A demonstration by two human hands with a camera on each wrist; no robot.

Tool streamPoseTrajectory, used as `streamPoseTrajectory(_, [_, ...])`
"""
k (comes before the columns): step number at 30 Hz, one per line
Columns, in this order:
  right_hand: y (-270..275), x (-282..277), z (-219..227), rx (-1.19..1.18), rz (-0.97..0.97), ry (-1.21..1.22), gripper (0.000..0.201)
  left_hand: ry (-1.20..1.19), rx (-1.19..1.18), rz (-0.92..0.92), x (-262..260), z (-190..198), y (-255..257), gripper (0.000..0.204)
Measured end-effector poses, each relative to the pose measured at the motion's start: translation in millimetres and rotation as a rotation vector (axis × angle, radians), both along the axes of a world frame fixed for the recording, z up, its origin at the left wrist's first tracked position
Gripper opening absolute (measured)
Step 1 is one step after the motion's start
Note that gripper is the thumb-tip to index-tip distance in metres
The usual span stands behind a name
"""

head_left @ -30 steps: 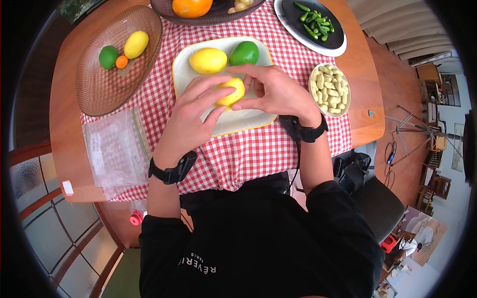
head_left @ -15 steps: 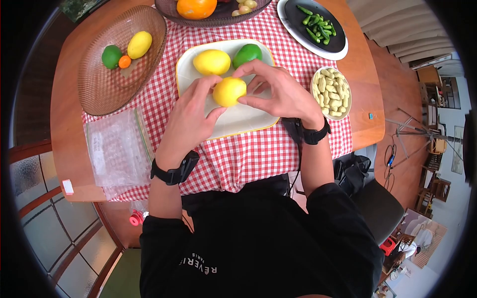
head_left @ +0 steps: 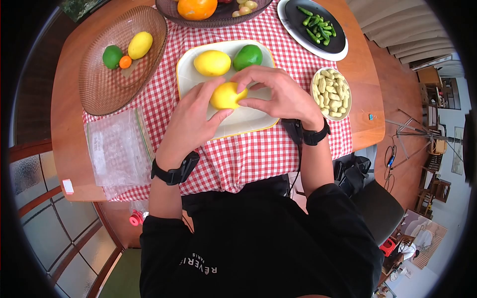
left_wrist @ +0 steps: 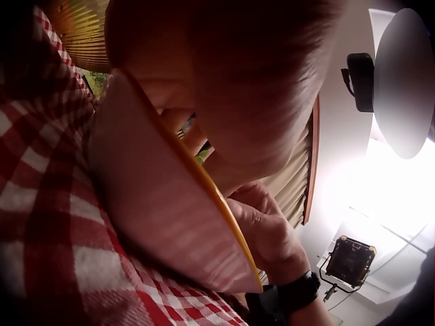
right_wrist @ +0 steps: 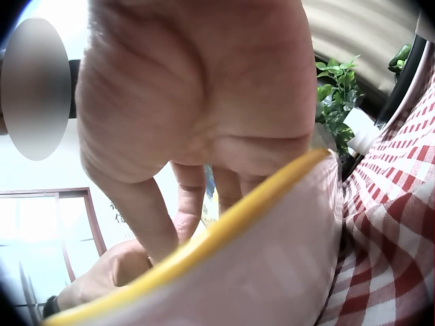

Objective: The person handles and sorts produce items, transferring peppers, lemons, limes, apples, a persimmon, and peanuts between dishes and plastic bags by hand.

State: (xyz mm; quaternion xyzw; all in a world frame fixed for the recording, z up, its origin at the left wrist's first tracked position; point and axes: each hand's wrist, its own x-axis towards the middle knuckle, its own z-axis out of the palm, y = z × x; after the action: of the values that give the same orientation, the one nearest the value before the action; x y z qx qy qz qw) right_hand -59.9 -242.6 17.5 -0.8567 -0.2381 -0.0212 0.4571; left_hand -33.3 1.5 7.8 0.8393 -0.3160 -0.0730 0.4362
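In the head view, a yellow lemon [head_left: 224,96] sits between both hands, over the near part of a white, yellow-rimmed dish [head_left: 243,123]. My right hand [head_left: 283,97] pinches its right end with thumb and forefinger. Around the left side curl the fingers and thumb of my left hand [head_left: 189,116]. Behind them in the dish lie a second lemon [head_left: 212,63] and a green, lime-like fruit [head_left: 247,56]. Both wrist views show the dish's outer wall [left_wrist: 170,204] [right_wrist: 272,265] close up; the hands and this wall hide the held lemon there.
A brown ribbed bowl [head_left: 94,84] with small fruit stands left, above a clear plastic bag [head_left: 119,149]. On the right are a bowl of peanuts [head_left: 330,94] and a black plate [head_left: 295,30] of green peppers. A fruit bowl [head_left: 223,21] stands at the back.
The lemon between the hands has turned and shifted slightly left since the last half second. My right fingers have followed it, and the left thumb has moved under its near side.
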Motion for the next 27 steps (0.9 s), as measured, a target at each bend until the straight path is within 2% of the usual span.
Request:
streamPoseTrajectory(2, [0.5, -1.7, 2.6, 0.045, -0.046, 0.075, 0.029, 0.026, -0.006, -0.020, 0.5, -0.8, 0.2, 0.056])
streamPoseTrajectory(4, [0.9, -2.8, 5.7, 0.049, -0.067, 0.147, 0.029, -0.108, -0.042, -0.071, 2.4, -2.0, 0.7, 0.056])
streamPoseTrajectory(8, [0.7, -3.3, 9.6, 0.012, -0.087, 0.259, 0.032, -0.139, -0.049, -0.090, 1.4, -0.2, 2.3, 0.056])
streamPoseTrajectory(12, [0.6, -2.9, 8.1, 0.071, -0.069, 0.269, 0.034, -0.111, -0.049, -0.028, -0.7, 2.5, -0.6, 0.057])
streamPoseTrajectory(14, [-0.2, -1.0, 4.6, 0.024, -0.074, 0.112, 0.036, -0.067, -0.014, 0.010, 0.0, 1.3, -0.1, 0.057])
streamPoseTrajectory(16, [0.6, -2.5, 5.7, 0.030, -0.087, 0.119, 0.036, 0.014, 0.003, 0.009, 1.4, -0.2, 1.8, 0.056])
streamPoseTrajectory(22, [-0.3, -3.7, 9.1, -0.005, -0.094, 0.210, 0.035, -0.167, -0.074, -0.088, 3.0, -3.7, 1.9, 0.056])
streamPoseTrajectory(27, [0.6, -2.9, 9.9, 0.015, -0.075, 0.231, 0.036, -0.138, -0.098, -0.006, 0.4, 1.9, 0.0, 0.055])
